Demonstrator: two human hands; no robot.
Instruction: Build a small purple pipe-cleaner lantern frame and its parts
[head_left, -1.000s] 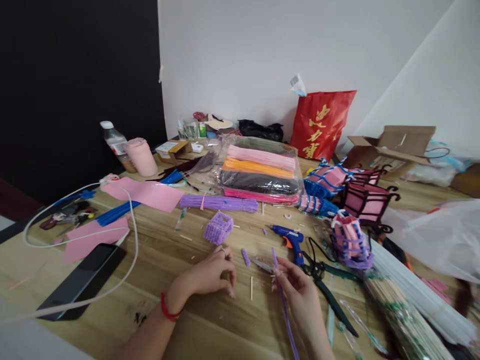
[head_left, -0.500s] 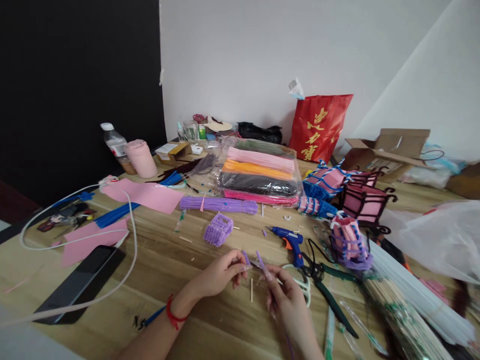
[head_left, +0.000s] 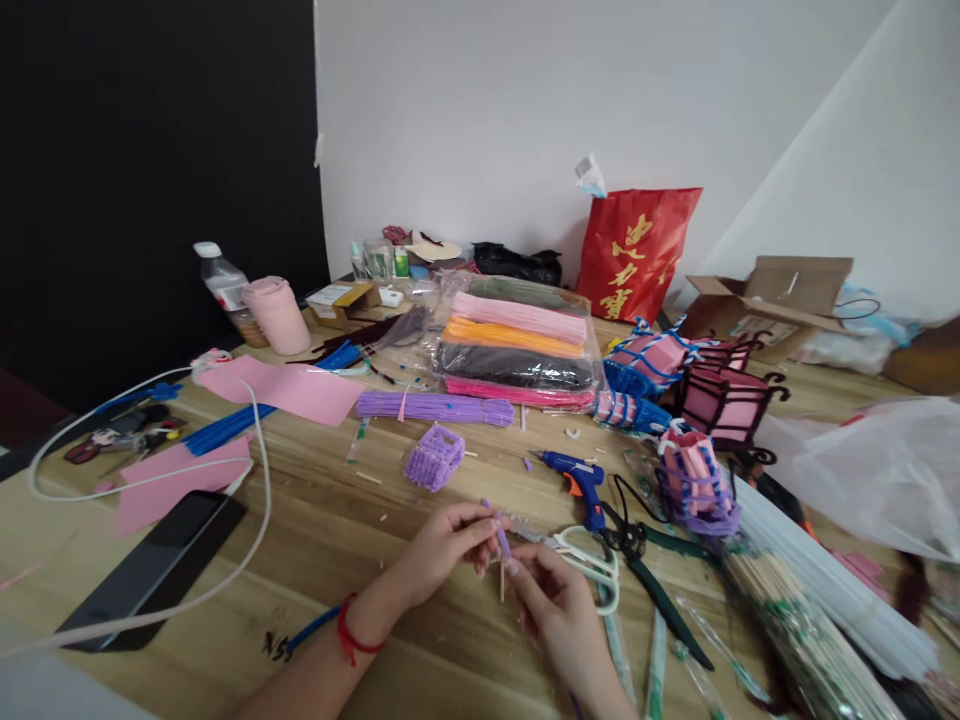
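My left hand [head_left: 442, 545] and my right hand [head_left: 551, 600] meet low in the middle of the wooden table [head_left: 337, 520]. Both pinch a thin purple pipe cleaner [head_left: 499, 535] between their fingertips, fingers closed on it. A short wooden stick [head_left: 501, 582] lies on the table just under the hands. A small purple woven basket [head_left: 435, 457] sits a little beyond my left hand. White-handled scissors [head_left: 589, 560] lie right of my right hand, and a blue glue gun [head_left: 581, 480] lies beyond them.
A phone [head_left: 146, 570] and a white cable [head_left: 255, 470] lie at the left with pink paper [head_left: 292, 390]. Bagged pipe cleaners [head_left: 517, 350], a purple bundle [head_left: 435, 406], pink lanterns [head_left: 724, 400], a red bag [head_left: 637, 250], black pliers [head_left: 660, 590] and bundled white sticks [head_left: 817, 590] crowd the back and right.
My left hand rose from the table and came to the right hand. The pipe cleaner was drawn in and is pinched by both hands. The white scissors came into view.
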